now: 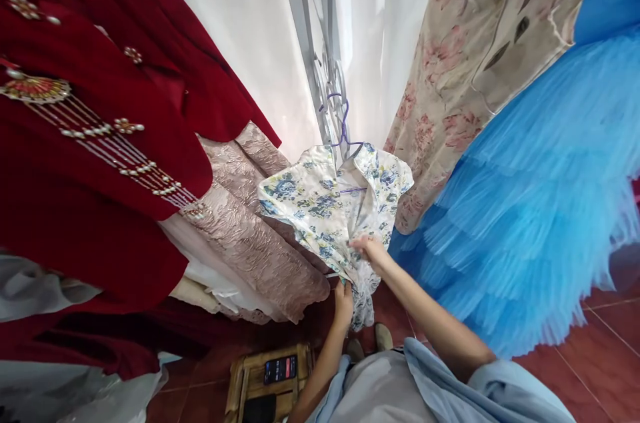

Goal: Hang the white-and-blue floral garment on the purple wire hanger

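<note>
A white dress with blue flowers (320,206) hangs in front of me on a purple hanger (344,123), its neckline gaping at the front. My left hand (344,303) is closed on the lower left edge of its cloth, thumb uppermost. Higher up and to the right, my right hand (369,248) has its fingers closed at the front of the dress, near the waist. A gathered lower part of the dress falls below both hands. Some of my left fingers are hidden behind the fabric.
Red velvet garments (125,76) with beaded trim and a pink brocade dress (260,230) hang at left. A beige floral dress (440,76) and blue tulle gown (530,210) hang at right. Below, a phone (281,370) lies on a wooden stool (237,386). White curtains (240,23) hang behind.
</note>
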`<state>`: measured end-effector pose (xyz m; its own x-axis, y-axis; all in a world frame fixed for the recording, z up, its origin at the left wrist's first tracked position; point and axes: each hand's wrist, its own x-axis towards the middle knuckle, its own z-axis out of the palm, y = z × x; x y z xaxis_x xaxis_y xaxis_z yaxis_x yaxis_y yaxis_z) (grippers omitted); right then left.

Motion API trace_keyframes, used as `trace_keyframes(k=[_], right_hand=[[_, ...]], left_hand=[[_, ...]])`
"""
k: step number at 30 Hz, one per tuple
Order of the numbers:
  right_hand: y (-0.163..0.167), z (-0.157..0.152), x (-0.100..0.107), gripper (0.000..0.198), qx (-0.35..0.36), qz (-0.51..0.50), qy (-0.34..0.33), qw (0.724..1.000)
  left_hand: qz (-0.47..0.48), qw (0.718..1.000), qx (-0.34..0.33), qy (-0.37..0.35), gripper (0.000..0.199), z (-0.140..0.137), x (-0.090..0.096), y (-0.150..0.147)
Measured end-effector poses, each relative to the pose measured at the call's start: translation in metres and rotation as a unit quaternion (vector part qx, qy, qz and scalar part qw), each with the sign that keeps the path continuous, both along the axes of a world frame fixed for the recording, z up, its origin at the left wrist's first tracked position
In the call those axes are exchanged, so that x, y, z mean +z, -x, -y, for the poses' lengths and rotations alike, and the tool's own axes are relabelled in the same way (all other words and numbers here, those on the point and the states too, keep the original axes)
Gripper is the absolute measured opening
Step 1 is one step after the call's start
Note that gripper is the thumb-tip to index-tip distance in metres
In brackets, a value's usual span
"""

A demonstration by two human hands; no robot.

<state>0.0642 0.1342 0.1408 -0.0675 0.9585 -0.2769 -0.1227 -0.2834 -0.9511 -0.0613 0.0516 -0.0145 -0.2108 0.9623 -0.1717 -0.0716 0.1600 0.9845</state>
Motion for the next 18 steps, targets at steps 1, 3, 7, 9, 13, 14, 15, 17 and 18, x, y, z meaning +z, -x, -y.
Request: trace_keyframes(k=[1, 3, 7, 9, 13, 14, 15, 17, 18], right_hand=[[-0.001, -0.013, 0.025, 0.037, -0.021, -0.012, -0.023, 0.999], [-0.002, -0.041, 0.081, 0.039, -0.076, -0.040, -0.124, 0.989], [0.003, -0.080, 0.175, 0.037, -0.110, -0.036, -0.274, 0.955], [0.007, -0.087, 0.200, 0.033, -0.129, -0.034, -0.284, 0.950], [0.006, -0.085, 0.213, 0.029, -0.153, -0.051, -0.302, 0.940], [0.003, -0.083, 0.213, 0.028, -0.152, -0.049, -0.310, 0.937], [0.000, -0.081, 0.213, 0.027, -0.148, -0.044, -0.316, 0.936], [-0.006, -0.078, 0.210, 0.028, -0.133, -0.034, -0.321, 0.937], [-0.008, -0.077, 0.208, 0.028, -0.124, -0.033, -0.320, 0.939]], left_hand=[[0.001, 1.000, -0.004, 0.004, 0.035, 0.000, 0.001, -0.001], [0.003, 1.000, -0.015, 0.014, 0.031, 0.003, 0.003, -0.004], [0.015, 0.998, -0.055, 0.008, 0.022, 0.009, 0.013, -0.019], [0.021, 0.997, -0.077, 0.003, 0.016, 0.007, 0.020, -0.019], [-0.036, 0.999, 0.001, 0.008, 0.030, -0.014, 0.048, 0.021], [-0.059, 0.997, 0.051, -0.002, 0.035, -0.023, 0.062, 0.038], [-0.077, 0.992, 0.099, -0.022, 0.036, -0.032, 0.081, 0.055], [-0.150, 0.951, 0.231, -0.144, 0.033, -0.053, 0.131, 0.082], [-0.199, 0.911, 0.278, -0.231, 0.030, -0.063, 0.162, 0.089]])
